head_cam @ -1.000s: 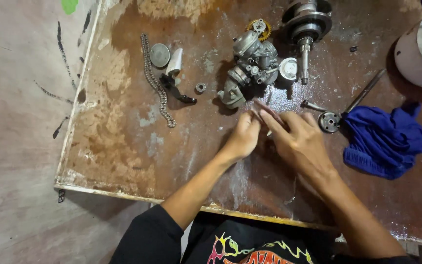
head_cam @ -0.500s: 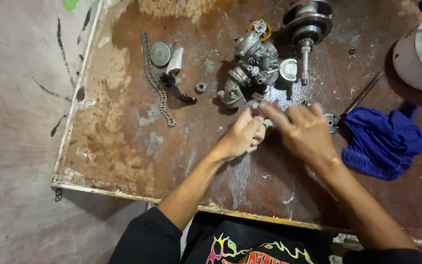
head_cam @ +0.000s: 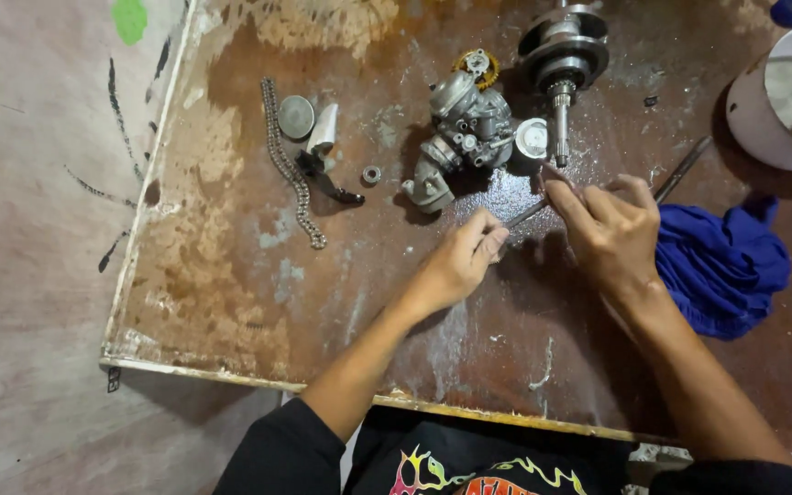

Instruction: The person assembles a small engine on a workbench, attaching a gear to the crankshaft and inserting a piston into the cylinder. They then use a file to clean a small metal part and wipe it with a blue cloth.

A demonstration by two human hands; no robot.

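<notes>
On the stained, rust-brown board, the left hand and the right hand each pinch one end of a thin metal rod, fingers curled, forearms angled inward. Just beyond it sit a knobbly grey carburetor and a steel crankshaft; a crumpled blue rag lies to the right.

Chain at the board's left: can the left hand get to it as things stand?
Probably yes. The left hand lies right of the chain, with only bare board between them. But its fingers pinch a thin metal rod, which it would have to let go.
</notes>
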